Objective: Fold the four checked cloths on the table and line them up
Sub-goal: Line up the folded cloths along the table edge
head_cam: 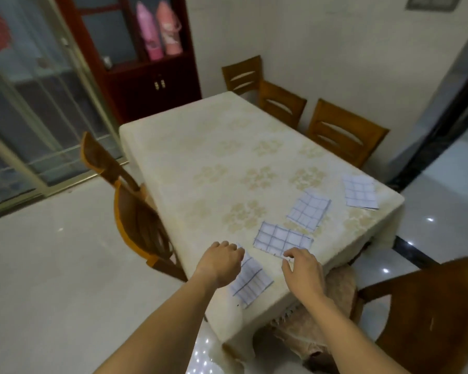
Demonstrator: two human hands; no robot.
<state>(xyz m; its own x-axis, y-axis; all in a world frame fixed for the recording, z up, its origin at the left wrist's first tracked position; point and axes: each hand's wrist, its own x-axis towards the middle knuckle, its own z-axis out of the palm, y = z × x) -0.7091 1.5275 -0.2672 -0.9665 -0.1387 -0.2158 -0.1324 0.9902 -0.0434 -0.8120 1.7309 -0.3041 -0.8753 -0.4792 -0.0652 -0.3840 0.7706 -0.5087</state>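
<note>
left hand point(219, 263) sits over the far-left corner of the nearest cloth point(251, 283), fingers curled under and hidden, can't tell if it grips. that cloth lies folded by the near edge of the table point(200, 163). right hand point(304, 269) relaxed, fingers loosely bent, thumb apart, tips at the near edge of the second cloth point(283, 238); contact unclear. third cloth point(308, 210) folded, just beyond, tilted. fourth cloth point(360, 194) well apart, near the right edge. the four run in a rough diagonal, each at its own angle. wooden chairs point(326, 114) along the far side.
</note>
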